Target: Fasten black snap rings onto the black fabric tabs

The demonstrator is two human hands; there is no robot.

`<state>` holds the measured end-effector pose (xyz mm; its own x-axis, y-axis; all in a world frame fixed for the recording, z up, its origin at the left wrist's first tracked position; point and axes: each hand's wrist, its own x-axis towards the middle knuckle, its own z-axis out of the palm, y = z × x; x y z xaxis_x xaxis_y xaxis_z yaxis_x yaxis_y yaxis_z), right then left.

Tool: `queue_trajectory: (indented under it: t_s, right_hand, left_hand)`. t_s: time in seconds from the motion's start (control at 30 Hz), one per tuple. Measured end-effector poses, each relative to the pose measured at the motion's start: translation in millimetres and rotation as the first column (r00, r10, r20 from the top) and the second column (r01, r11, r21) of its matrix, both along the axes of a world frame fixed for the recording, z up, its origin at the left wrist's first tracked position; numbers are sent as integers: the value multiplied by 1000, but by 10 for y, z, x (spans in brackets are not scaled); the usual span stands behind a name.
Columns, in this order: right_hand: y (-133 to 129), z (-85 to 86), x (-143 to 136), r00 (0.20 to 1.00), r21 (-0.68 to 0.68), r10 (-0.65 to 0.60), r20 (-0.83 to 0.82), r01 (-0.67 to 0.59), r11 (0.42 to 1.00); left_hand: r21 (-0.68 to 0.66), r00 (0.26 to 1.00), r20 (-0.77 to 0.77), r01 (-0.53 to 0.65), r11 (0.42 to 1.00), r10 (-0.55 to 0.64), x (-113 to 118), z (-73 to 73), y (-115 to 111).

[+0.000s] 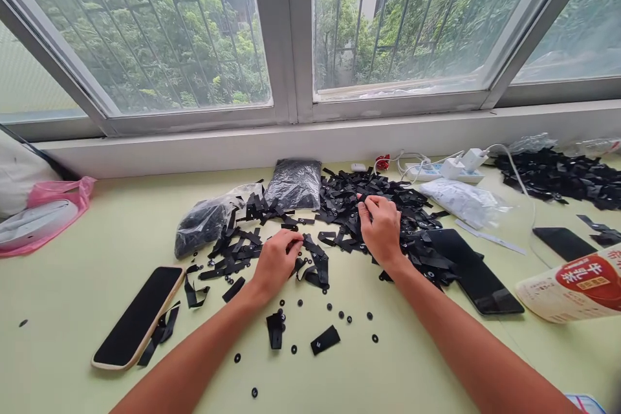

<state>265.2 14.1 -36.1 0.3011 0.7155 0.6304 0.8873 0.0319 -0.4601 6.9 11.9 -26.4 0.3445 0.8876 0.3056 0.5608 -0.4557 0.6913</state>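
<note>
My right hand (382,228) is over the near side of a large heap of black fabric strips (339,197). Its thumb and fingers are closed on one black strip, of which only a small dark part shows at the fingertips. Further left, my left hand (277,260) is low over the table with thumb and forefinger pinched together. What lies in that pinch, if anything, is too small to make out. Just right of it are a few folded black strips (317,265). Small black rings (294,349) and two short black pieces (325,340) lie scattered in front of the hands.
A phone (138,317) lies at left, and a dark tablet-like device (478,275) at right near a paper cup (572,288). Behind are two plastic bags of black pieces (294,184), a power strip (427,173) with chargers, and another black heap (557,174).
</note>
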Motion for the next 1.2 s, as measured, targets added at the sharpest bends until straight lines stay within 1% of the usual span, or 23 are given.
queue_trajectory:
  t_s: [0.07,0.13,0.17,0.23,0.3,0.37,0.43,0.53,0.57,0.6,0.67,0.73,0.77,0.83,0.9,0.97,1.03,1.07,1.1,1.13,1.2]
  right_hand:
    - [-77,99,-105,995,101,78,-54,-72,992]
    - [-162,156,-219,968,157,219,-121,-200,967]
    - [-200,161,-279,939,155,307,-153,-284,946]
    - [-254,126,-396,857,110,463,-226,-450,886]
    - [-273,60,-491,761,37,560,-328,-582,812]
    - [-261,0,-544,671,-16,575,-468,-657,754]
    - [-227,-34,-554,590,-33,540,-601,-693,720]
    - [-161,-53,-531,500,-2,459,-734,-678,735]
    - [-141,-57,-525,476,11,440,-761,-669,743]
    - [-125,-59,-523,453,22,425,-783,-663,748]
    - [-106,-56,-531,407,46,424,-809,-675,736]
    - [-104,-45,-549,355,85,462,-813,-712,697]
    - [-107,-38,-558,335,104,488,-806,-732,674]
    - [-113,-30,-573,320,131,550,-772,-766,630]
    - [-112,-36,-579,334,134,601,-726,-789,600]
    - [-107,-50,-575,355,120,627,-694,-801,586]
    - [-112,-55,-569,368,99,627,-687,-807,582]
    - [-121,-50,-566,382,85,613,-691,-800,594]
    - [-136,-40,-566,406,77,591,-698,-777,625]
    - [-155,-27,-568,441,79,558,-703,-732,677]
    - [-202,4,-581,535,94,479,-696,-593,800]
  left_hand:
    - [-30,998,52,-28,999,30,6,27,2]
    - [-58,993,112,-39,998,45,9,45,6]
    - [-71,988,147,-31,997,42,10,49,9]
    - [-96,979,202,0,995,19,10,46,13]
    - [-103,979,205,31,994,-9,8,36,15]
    - [-63,987,158,35,997,-24,7,28,13]
    - [42,995,96,-11,999,6,11,30,7]
    - [225,990,31,-141,964,137,24,44,-4]
    - [257,988,14,-153,954,154,30,49,-8]
    - [268,990,-7,-134,954,141,35,54,-12]
    - [240,998,-55,-24,970,38,46,60,-17]
    - [184,994,-84,90,979,-75,57,65,-14]
    - [155,990,-78,125,980,-114,63,69,-9]
    - [101,986,-27,166,981,-164,78,81,8]
    - [41,979,40,199,979,-200,97,96,31]
    - [-31,970,91,228,973,-224,117,109,54]
    - [-105,965,117,247,963,-235,134,115,73]
    - [-132,966,122,243,961,-228,140,116,81]
    - [-150,969,122,230,962,-213,143,115,87]
    - [-160,974,119,209,965,-191,143,112,92]
    - [-168,984,115,153,974,-135,139,105,98]
